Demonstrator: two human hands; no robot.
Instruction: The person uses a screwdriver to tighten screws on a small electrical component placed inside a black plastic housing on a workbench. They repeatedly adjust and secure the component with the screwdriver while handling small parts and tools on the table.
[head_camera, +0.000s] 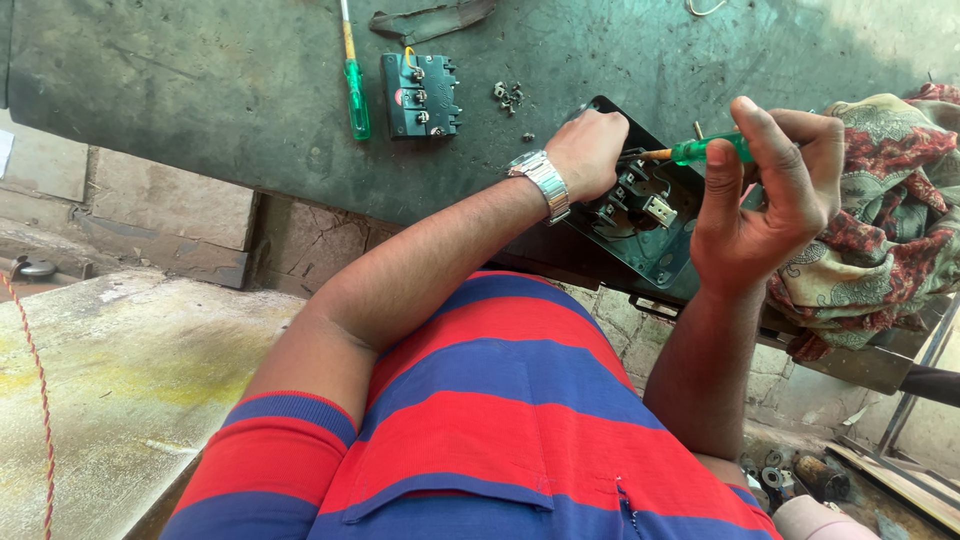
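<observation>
Head view: right hand (765, 190) grips screwdriver (700, 151), left hand (590, 150) steadies switchboard (640, 235)

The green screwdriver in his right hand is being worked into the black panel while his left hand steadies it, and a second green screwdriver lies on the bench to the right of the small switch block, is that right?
Not quite. The head view shows the second green screwdriver lying to the left of the small switch block, not the right. The rest holds: the right hand works a green screwdriver into the black panel while the left hand steadies it.

Two green screwdrivers (356, 95) (705, 150) (one held); two black switch units (421, 94) (640, 215); one patterned cloth (880, 200).
</observation>
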